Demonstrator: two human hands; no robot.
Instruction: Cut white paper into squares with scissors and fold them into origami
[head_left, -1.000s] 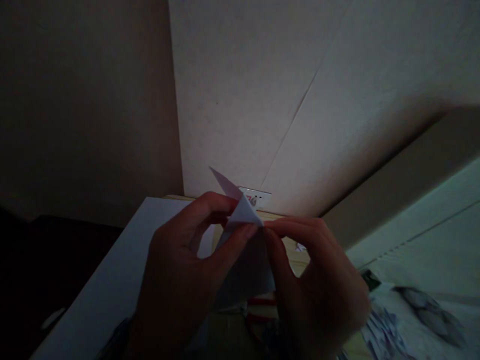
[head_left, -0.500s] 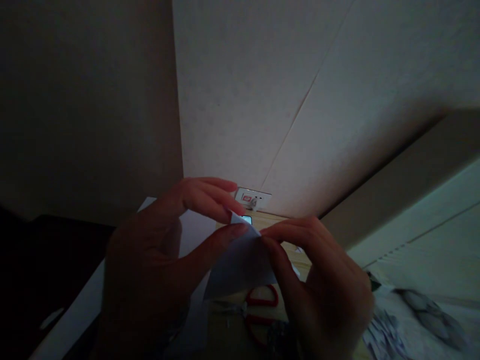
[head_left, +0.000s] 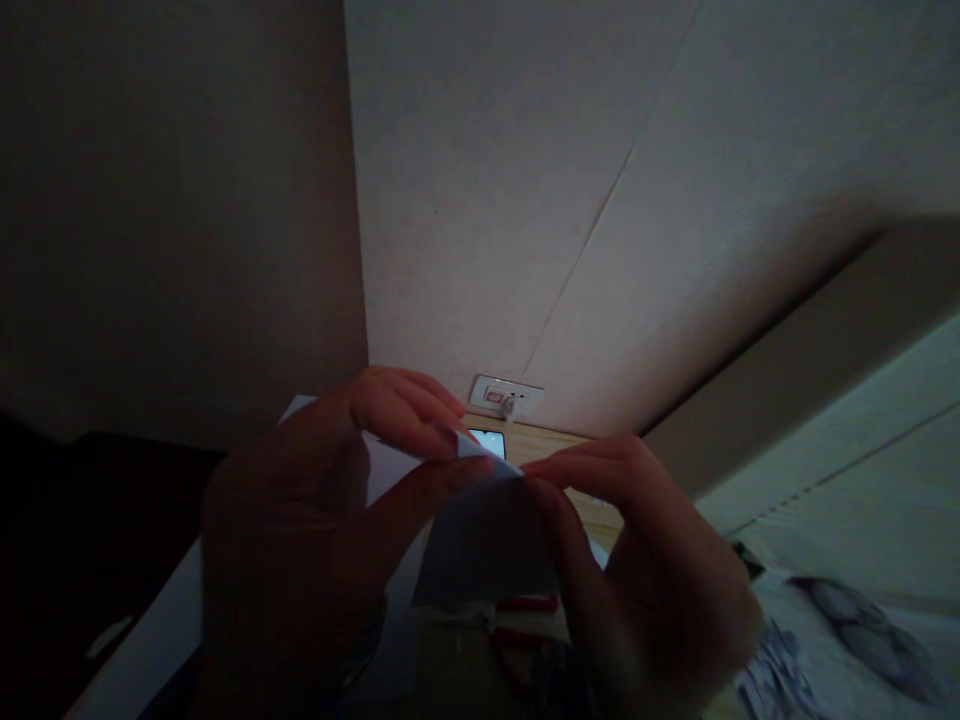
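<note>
A small sheet of white paper (head_left: 484, 545) hangs between my two hands, held up above the table. My left hand (head_left: 330, 500) pinches its upper edge at the left, thumb in front and fingers behind. At the right end of that edge, my right hand (head_left: 637, 560) grips the paper between thumb and fingertips. The top edge looks folded over near the left fingers. Below the paper lie red-handled scissors (head_left: 525, 640), partly hidden by the paper and my right hand.
A lit phone (head_left: 491, 443) stands at the back of the wooden table (head_left: 555, 438), below a wall socket (head_left: 506, 396) with a plug in it. Larger white paper (head_left: 401, 640) lies under my left hand. Patterned cloth (head_left: 780, 680) is at the lower right.
The paper has tilted and dropped slightly, covering more of the scissors. My left fingers have shifted a little left and down, uncovering more of the phone. Both hands keep their pinch.
</note>
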